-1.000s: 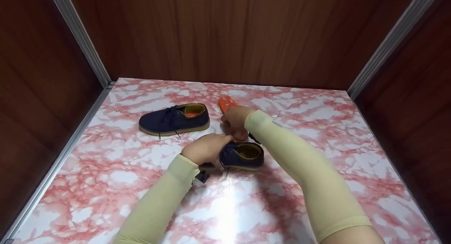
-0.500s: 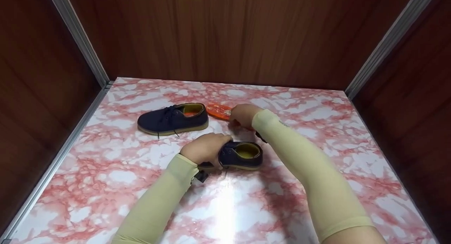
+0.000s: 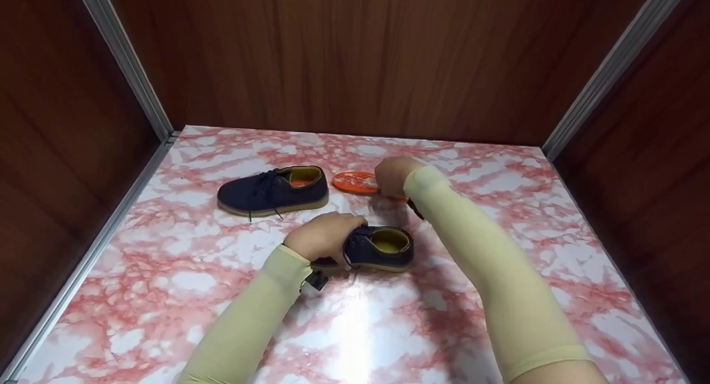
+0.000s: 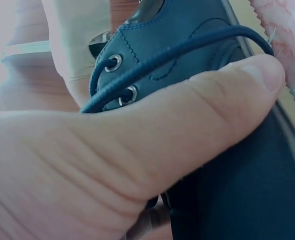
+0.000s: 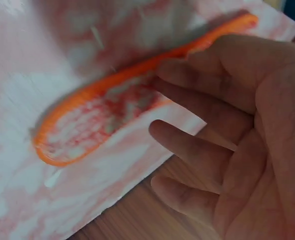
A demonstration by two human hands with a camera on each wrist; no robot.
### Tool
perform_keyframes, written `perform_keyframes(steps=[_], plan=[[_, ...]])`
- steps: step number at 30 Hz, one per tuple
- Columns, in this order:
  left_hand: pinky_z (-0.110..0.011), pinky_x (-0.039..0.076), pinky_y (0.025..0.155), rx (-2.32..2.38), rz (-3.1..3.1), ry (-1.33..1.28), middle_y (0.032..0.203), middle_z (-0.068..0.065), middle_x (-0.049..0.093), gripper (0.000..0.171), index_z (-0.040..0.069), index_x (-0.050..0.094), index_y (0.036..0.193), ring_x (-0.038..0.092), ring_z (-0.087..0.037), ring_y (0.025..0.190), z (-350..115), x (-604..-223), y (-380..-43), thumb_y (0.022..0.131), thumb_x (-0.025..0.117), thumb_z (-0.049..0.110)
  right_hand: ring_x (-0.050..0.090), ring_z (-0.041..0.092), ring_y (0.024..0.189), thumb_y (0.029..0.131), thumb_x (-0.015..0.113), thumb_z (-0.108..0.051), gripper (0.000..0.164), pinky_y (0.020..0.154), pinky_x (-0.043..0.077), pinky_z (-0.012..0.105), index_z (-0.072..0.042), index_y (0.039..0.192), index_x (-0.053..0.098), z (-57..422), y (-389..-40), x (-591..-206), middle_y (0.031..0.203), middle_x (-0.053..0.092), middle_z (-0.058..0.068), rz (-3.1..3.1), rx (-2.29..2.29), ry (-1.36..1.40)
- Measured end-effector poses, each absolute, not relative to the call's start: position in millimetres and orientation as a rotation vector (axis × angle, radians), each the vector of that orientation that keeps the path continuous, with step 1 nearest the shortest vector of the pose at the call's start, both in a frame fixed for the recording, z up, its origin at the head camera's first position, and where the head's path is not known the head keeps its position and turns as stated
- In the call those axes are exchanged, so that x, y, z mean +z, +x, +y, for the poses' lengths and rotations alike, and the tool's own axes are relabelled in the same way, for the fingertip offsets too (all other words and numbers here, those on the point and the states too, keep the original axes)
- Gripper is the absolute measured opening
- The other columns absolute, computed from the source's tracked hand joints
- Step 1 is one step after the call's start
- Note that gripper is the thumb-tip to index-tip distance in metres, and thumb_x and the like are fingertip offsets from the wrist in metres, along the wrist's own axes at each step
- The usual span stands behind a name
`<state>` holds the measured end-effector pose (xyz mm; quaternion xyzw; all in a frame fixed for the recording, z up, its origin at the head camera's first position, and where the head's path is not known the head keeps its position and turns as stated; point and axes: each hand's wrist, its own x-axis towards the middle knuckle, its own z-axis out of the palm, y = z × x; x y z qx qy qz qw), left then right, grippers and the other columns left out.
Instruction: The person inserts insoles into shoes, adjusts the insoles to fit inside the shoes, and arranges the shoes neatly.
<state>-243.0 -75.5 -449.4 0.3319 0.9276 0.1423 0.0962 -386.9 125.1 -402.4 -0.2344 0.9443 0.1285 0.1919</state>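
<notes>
In the head view my left hand (image 3: 327,237) grips the front half of a navy lace-up shoe (image 3: 385,253), its yellow-lined opening facing up. The left wrist view shows the thumb (image 4: 202,115) lying across the shoe's upper, beside a dark blue lace (image 4: 172,52) and metal eyelets. Farther back, my right hand (image 3: 396,176) pinches an orange-edged insole (image 3: 355,191) near its middle. In the right wrist view the insole (image 5: 102,82) stretches past the thumb and forefinger, while the other fingers stand loose. A matching navy shoe (image 3: 249,192) sits to the left, orange inside.
Everything is on a red-and-white marbled tabletop (image 3: 177,323). A dark wood-grain panel (image 3: 355,62) rises behind it, with similar panels at both sides and metal strips (image 3: 127,62) in the corners.
The insole has swung from pointing away to lying crosswise, its end toward the left shoe. My right hand has moved right and slightly back. The left hand keeps its hold on the nearer shoe.
</notes>
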Motion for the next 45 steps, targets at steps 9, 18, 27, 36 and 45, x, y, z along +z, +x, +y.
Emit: perform_keyframes(steps=[9,18,27,36,45], plan=[[-0.050,0.057,0.109,0.403,2.764,1.001,0.131,-0.008,0.076,0.084,0.013,0.063,0.135,0.073,-0.032,0.120,-76,-452,-241,0.066,0.109,0.024,0.064,0.026,0.088,0.104,0.076,-0.034,0.032,0.082,0.056,0.040,-0.008,0.121,0.076,119,-384,-403,0.104,0.075,0.009,2.767,0.028,-0.491],[-0.050,0.056,0.111,0.378,2.754,1.012,0.136,-0.006,0.075,0.086,0.015,0.063,0.138,0.072,-0.033,0.123,-71,-451,-242,0.066,0.109,0.026,0.059,0.025,0.087,0.105,0.071,-0.012,0.011,0.084,0.053,0.042,-0.005,0.110,0.076,126,-394,-431,0.103,0.074,0.010,2.752,0.137,-0.590],[-0.051,0.056,0.112,0.363,2.755,0.993,0.137,-0.009,0.074,0.090,0.015,0.061,0.143,0.070,-0.034,0.125,-71,-445,-245,0.067,0.108,0.028,0.063,0.026,0.098,0.108,0.070,-0.022,0.011,0.097,0.055,0.044,-0.014,0.114,0.073,155,-394,-426,0.105,0.074,0.006,2.729,0.061,-0.667],[-0.051,0.053,0.116,0.316,2.759,0.988,0.145,-0.008,0.071,0.096,0.014,0.059,0.149,0.069,-0.036,0.130,-74,-448,-245,0.067,0.108,0.029,0.064,0.025,0.105,0.081,0.099,-0.033,0.066,0.101,0.057,0.045,-0.018,0.137,0.067,152,-403,-430,0.119,0.069,0.005,2.711,-0.047,-0.571],[-0.051,0.053,0.118,0.325,2.747,0.986,0.145,-0.010,0.071,0.097,0.013,0.058,0.150,0.068,-0.036,0.131,-73,-449,-243,0.068,0.108,0.029,0.062,0.027,0.116,0.081,0.098,-0.034,0.083,0.113,0.054,0.048,-0.019,0.153,0.057,144,-403,-442,0.134,0.064,0.010,2.672,-0.024,-0.621]])
